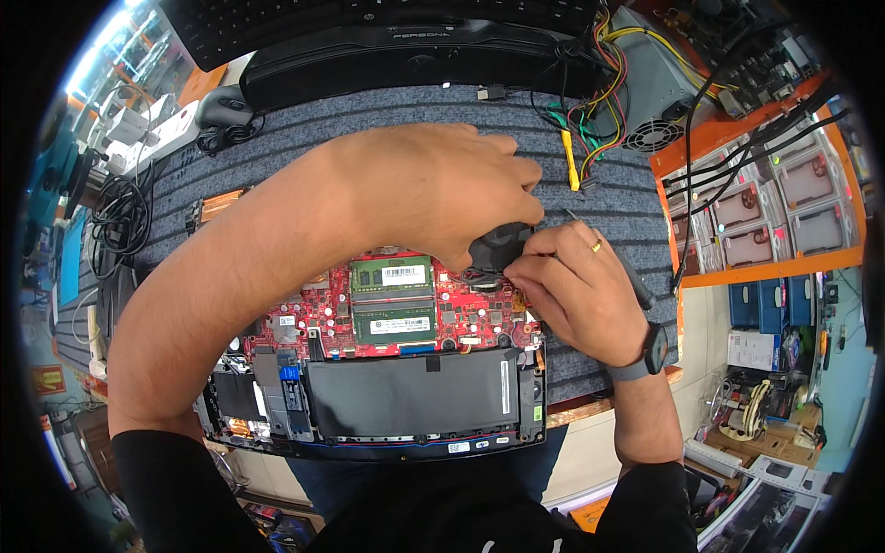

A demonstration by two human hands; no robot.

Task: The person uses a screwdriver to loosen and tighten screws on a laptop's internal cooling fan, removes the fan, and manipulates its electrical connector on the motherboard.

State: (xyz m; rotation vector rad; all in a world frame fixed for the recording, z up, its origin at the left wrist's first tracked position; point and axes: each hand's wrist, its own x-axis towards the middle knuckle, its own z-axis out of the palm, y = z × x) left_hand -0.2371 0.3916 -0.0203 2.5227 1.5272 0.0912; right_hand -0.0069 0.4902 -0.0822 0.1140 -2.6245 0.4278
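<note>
Left hand (pixel 433 189) has a closed grip on the black fan (pixel 498 247) over the laptop (pixel 396 369); right hand (pixel 576 286) pinches a thin tool (pixel 636 281) beside it, near the bench's (pixel 369 120) front edge.

Matt black plastic fan (pixel 496 251), coarse grey cloth mat (pixel 387 115)

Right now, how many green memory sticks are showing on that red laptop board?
2: upper memory stick just below the left hand; lower memory stick directly beneath it, above the black battery. Hands may hide more.

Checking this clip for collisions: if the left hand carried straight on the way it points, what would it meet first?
Probably the right hand: the left hand reaches rightward over the black fan, fingertips nearly touching it; depth is unclear.
</note>
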